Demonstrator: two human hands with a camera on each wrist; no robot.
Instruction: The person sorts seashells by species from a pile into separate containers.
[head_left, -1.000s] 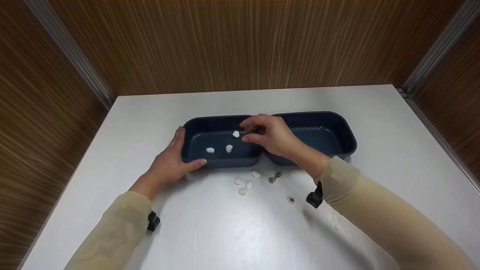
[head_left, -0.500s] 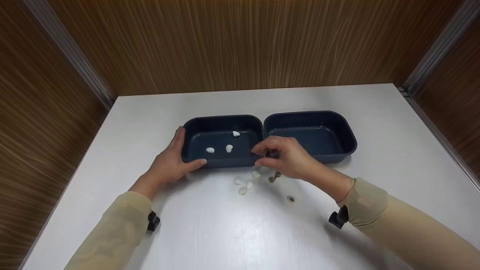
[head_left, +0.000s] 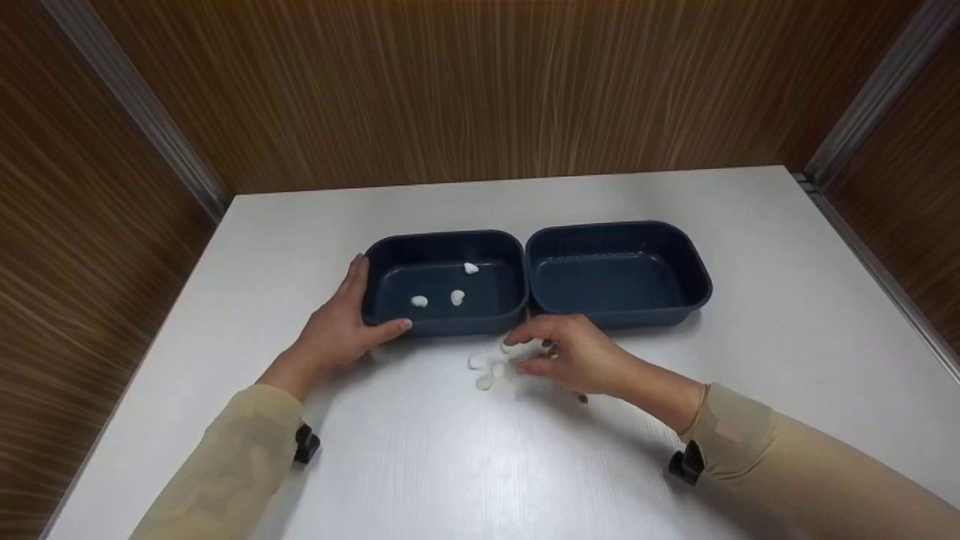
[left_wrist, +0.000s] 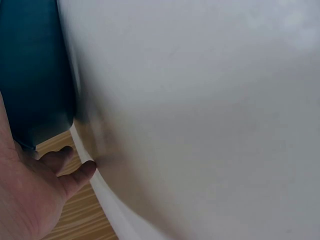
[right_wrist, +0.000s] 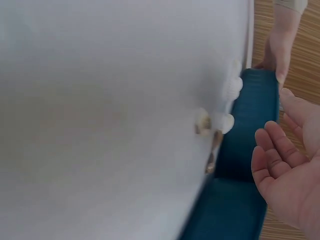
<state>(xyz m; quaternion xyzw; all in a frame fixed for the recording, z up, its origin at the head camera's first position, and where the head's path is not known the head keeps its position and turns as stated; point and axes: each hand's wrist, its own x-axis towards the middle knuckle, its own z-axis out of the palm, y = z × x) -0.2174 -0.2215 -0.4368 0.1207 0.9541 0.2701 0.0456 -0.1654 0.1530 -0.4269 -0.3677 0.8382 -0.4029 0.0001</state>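
Note:
My left hand [head_left: 336, 324] rests against the left end of a dark blue tray [head_left: 450, 327], thumb on the front rim and straight fingers along the side. Three white shells [head_left: 457, 298] lie in that tray. Above the white table my right hand [head_left: 581, 356] hovers in front of the trays, thumb and forefinger apart, near a white shell [head_left: 505, 346]. Nothing shows between its fingers; the right wrist view shows the right palm [right_wrist: 295, 185] bare. More white shells [head_left: 485, 383] lie just left of it. Brownish shells [right_wrist: 216, 142] are mostly hidden under it in the head view.
A second dark blue tray [head_left: 619, 289] stands against the first one's right side, with no shells seen in it. The white tabletop [head_left: 420, 465] reaches toward me. Wood-grain panels [head_left: 480, 90] stand behind and at both sides.
My right hand has moved from over the left tray toward me, down to the shells on the table, and its thumb and forefinger are spread. The left hand has stayed put.

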